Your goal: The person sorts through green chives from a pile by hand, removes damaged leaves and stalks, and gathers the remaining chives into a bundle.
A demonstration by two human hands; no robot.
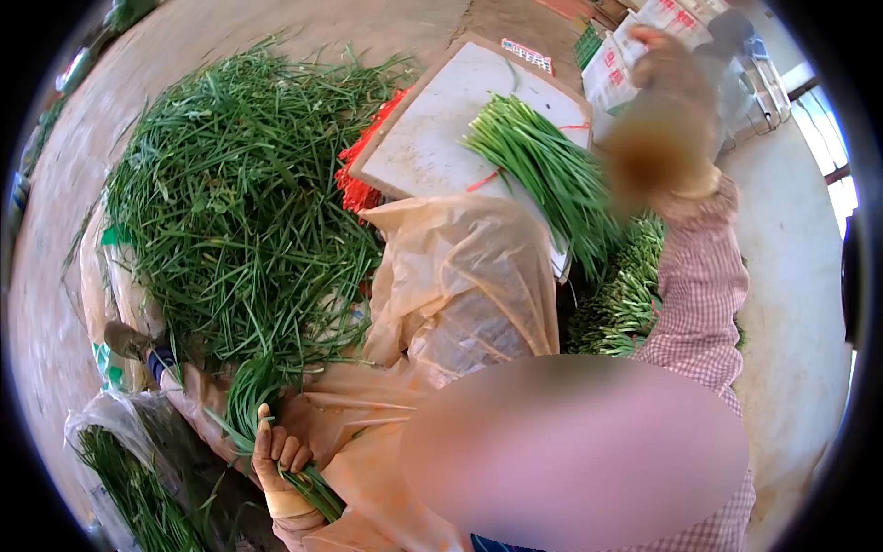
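My left hand (278, 453), low at the left, is closed around a bunch of garlic chives (250, 400), with one finger sticking up. The leaves droop above the hand, and their other ends show below it on the plastic apron (368, 414). My right hand (664, 69) is raised at the upper right; blur hides its fingers, so its grip cannot be read. Nearest to it, a larger chive bundle (547, 170) lies across a white board (432, 120). A red tie (483, 181) shows beside that bundle, apparently running beneath it.
A big heap of loose chives (248, 202) covers the floor at left. Red ties (363, 170) hang by the board's edge. More chive bundles (616, 308) are stacked at right. A clear plastic bag (138, 414) holds chives at lower left. White boxes (612, 74) stand behind.
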